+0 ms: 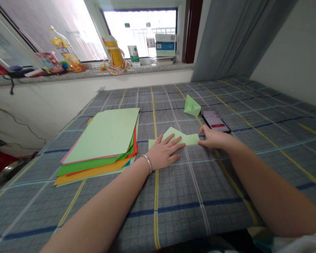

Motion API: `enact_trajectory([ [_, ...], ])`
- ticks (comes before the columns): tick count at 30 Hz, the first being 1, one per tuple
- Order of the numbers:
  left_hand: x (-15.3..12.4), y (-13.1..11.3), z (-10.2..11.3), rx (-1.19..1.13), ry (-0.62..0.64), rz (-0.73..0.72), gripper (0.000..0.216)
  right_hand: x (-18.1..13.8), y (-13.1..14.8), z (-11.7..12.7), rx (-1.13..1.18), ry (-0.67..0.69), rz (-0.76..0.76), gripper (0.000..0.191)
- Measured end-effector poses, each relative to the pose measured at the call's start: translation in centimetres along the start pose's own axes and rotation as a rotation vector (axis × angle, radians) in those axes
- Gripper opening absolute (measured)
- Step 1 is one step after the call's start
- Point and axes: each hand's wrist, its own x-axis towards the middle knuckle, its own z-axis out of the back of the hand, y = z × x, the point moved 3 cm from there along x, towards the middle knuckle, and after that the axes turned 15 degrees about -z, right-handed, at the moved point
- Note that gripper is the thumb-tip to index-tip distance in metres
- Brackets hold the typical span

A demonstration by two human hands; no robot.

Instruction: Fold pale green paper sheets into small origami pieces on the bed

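Observation:
A light green sheet of paper [181, 137], partly folded, lies on the grey checked cloth [200, 189]. My left hand [163, 153] rests flat on its left part with fingers spread; a silver bangle circles the wrist. My right hand [213, 137] has its fingers drawn together, pinching the paper's right edge against the cloth. A finished green folded paper shape [192, 106] stands further back, beside a phone [216, 123] with a lit screen.
A stack of coloured paper sheets [102, 147], green on top, lies to the left. Bottles [65, 51], a yellow toy and boxes stand on the windowsill [94, 73] at the back. A grey curtain [226, 38] hangs at the right.

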Motion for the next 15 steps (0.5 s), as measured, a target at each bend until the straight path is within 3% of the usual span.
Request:
enact_trajectory([
  [6, -0.1, 0.0, 0.1, 0.001, 0.0, -0.001, 0.049, 0.9, -1.4, -0.2, 0.059, 0.029, 0.017, 0.029],
  [9, -0.1, -0.1, 0.2, -0.011, -0.008, -0.001, 0.046, 0.1, -0.4, 0.2, 0.237, -0.115, 0.024, 0.021],
  [11, -0.1, -0.1, 0.2, -0.019, -0.019, 0.0, 0.043, -1.0, 1.4, 0.3, 0.317, -0.258, 0.149, 0.014],
  [13, 0.0, -0.2, 0.2, -0.018, -0.031, -0.005, 0.041, -2.1, 3.5, -0.2, 0.304, -0.303, 0.328, 0.014],
  [15, 0.0, -0.2, 0.2, -0.011, -0.044, -0.011, 0.04, -2.8, 5.0, -1.0, 0.268, -0.324, 0.408, 0.014],
])
